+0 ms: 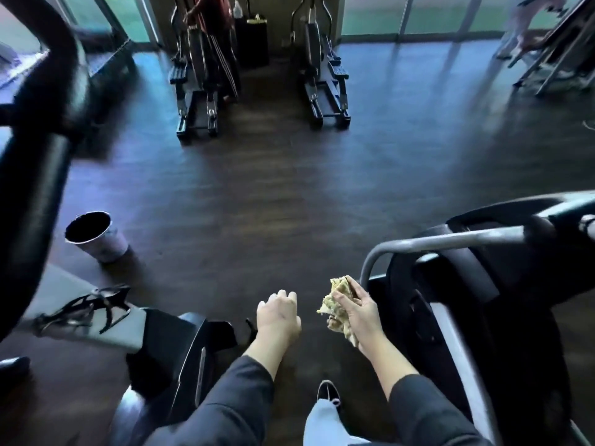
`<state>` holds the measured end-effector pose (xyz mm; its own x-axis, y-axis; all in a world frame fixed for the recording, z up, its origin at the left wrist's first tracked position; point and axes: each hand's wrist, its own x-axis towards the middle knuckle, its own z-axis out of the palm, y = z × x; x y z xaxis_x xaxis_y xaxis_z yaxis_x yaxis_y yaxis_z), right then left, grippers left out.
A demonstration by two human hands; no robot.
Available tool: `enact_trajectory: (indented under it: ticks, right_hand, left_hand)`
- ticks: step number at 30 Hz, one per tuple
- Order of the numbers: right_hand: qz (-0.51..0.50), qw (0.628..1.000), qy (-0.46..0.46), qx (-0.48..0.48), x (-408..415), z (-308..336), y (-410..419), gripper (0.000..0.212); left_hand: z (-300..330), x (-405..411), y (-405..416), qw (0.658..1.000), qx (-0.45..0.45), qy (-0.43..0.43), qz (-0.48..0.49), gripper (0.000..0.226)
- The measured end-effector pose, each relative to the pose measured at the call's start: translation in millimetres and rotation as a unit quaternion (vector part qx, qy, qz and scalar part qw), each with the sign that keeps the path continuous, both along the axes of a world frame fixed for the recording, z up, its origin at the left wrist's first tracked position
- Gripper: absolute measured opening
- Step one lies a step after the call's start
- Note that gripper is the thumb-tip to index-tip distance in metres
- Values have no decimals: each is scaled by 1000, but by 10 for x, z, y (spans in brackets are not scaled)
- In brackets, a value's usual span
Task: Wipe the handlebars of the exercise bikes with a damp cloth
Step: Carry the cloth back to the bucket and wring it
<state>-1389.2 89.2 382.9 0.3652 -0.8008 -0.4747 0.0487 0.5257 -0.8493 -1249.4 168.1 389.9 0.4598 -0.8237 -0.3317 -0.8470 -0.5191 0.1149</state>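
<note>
Cloth (338, 309) bunched in right hand (360, 312), fingers curled round it, just beside grey handlebar (434, 242) of right-hand bike. Left hand (278, 313) loosely curled, holding nothing, above floor. Between wipes, seemingly; next, lifting cloth onto that bar.
</note>
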Motion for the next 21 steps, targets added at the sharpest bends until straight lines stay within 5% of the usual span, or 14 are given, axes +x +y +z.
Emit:
enact_trajectory:
  ticks: [11, 21]
  right_hand:
    - [32, 999, 19, 3, 827, -90, -1839, 49]
    - [47, 998, 32, 7, 2424, -174, -3254, 50]
  left_hand:
    - [38, 811, -1743, 998, -22, -8, 56, 26]
    - [9, 2265, -3199, 997, -2, -20, 74, 27]
